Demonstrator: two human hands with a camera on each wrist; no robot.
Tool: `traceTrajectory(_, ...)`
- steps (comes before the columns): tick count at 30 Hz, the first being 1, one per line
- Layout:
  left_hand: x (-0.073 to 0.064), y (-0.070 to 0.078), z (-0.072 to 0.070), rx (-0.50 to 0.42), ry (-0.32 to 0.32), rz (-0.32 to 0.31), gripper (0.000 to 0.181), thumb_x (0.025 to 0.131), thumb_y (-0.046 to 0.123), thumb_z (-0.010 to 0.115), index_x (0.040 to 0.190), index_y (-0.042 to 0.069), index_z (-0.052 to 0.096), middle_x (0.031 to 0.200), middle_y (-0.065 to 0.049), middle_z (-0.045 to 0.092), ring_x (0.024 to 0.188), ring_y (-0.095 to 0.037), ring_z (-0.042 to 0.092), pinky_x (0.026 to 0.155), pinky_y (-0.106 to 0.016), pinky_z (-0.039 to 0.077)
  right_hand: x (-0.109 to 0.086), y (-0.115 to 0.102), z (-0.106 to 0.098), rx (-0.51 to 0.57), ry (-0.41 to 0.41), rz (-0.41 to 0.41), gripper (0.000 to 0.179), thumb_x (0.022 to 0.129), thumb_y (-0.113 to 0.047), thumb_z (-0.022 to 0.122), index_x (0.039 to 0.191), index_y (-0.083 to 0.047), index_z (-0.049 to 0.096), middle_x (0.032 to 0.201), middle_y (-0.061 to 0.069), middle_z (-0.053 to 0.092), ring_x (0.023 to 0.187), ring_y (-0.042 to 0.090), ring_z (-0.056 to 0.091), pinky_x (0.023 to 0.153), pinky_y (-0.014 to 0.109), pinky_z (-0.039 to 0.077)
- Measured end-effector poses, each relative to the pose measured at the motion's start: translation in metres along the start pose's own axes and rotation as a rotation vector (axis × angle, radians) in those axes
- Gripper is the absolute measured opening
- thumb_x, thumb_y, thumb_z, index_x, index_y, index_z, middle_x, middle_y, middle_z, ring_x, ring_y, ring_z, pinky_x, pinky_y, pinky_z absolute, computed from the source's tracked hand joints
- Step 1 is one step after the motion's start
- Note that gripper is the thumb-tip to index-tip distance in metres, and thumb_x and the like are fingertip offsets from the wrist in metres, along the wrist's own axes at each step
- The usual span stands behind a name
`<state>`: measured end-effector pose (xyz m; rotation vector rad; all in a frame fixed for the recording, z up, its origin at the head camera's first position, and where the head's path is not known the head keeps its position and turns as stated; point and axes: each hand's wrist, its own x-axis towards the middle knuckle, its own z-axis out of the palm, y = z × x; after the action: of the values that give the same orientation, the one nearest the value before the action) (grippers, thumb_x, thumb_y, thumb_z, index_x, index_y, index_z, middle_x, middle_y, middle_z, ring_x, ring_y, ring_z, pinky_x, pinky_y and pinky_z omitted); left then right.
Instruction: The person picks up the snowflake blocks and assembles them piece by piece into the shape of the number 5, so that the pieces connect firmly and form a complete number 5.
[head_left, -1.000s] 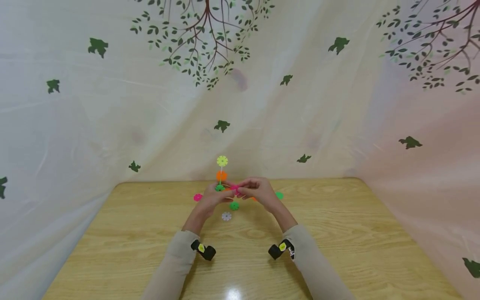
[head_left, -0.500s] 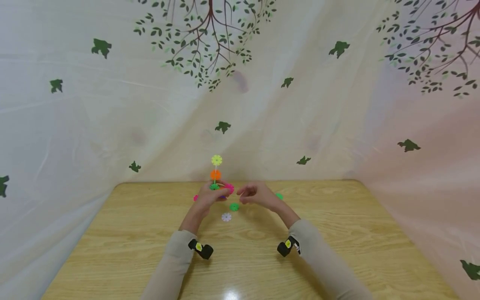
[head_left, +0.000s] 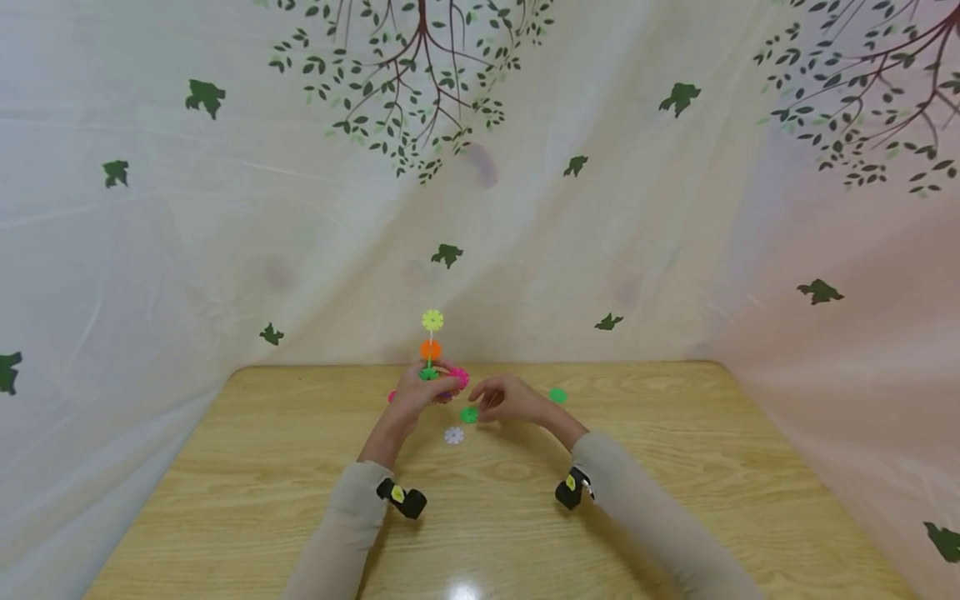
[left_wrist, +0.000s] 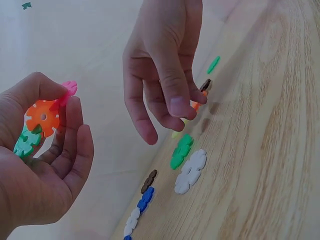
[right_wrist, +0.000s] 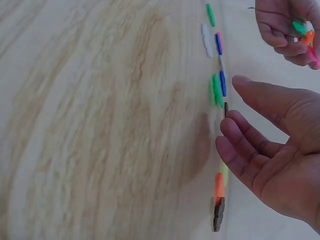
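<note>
My left hand (head_left: 411, 397) pinches a group of joined snowflake building discs between thumb and fingers. A pink disc (head_left: 460, 378) sits at its thumb tip. An orange disc (left_wrist: 42, 117) and a green disc (left_wrist: 26, 142) show inside the hand in the left wrist view. Above the hand in the head view, an orange disc (head_left: 431, 350) and a yellow disc (head_left: 432, 320) rise in a line. My right hand (head_left: 513, 398), fingers loosely bent and apart, holds nothing. Its fingertips are close to a loose green disc (head_left: 468, 415) on the table; a white disc (head_left: 453, 435) lies nearer me.
Another green disc (head_left: 557, 396) lies beyond the right wrist. Farther along the wooden table (head_left: 675, 467) are blue discs (left_wrist: 145, 199), a brown disc (left_wrist: 149, 181) and an orange disc (right_wrist: 219, 186). A printed cloth (head_left: 525, 250) hangs behind the table.
Both hands met at the pink disc a second ago. The right hand has let go, moved right, then lowered toward the loose green disc. The left hand has shifted slightly left with the joined discs.
</note>
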<state>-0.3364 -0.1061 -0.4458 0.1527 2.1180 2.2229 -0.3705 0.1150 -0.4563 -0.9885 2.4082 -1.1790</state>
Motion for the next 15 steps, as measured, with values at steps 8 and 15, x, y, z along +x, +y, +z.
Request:
traceTrajectory(8, 0.001, 0.001, -0.001, 0.014, 0.021, -0.016, 0.024, 0.087, 0.004, 0.073, 0.108, 0.002, 0.062, 0.077, 0.001, 0.072, 0.072, -0.011, 0.067, 0.077, -0.033, 0.060, 0.007, 0.006, 0.003, 0.008, -0.043, 0.018, 0.038, 0.084, -0.001, 0.081, 0.119, 0.007, 0.069, 0.091, 0.019, 0.070, 0.074, 0.006, 0.057, 0.065, 0.017, 0.048)
traceTrajectory(15, -0.002, 0.003, -0.001, 0.054, 0.006, -0.017, 0.024, 0.088, 0.007, 0.075, 0.109, 0.002, 0.064, 0.082, 0.002, 0.070, 0.076, -0.015, 0.066, 0.079, -0.033, 0.060, 0.013, 0.008, 0.004, -0.058, -0.087, 0.041, 0.038, 0.087, -0.005, 0.080, 0.124, 0.001, 0.070, 0.097, 0.014, 0.069, 0.080, 0.006, 0.054, 0.068, 0.017, 0.046)
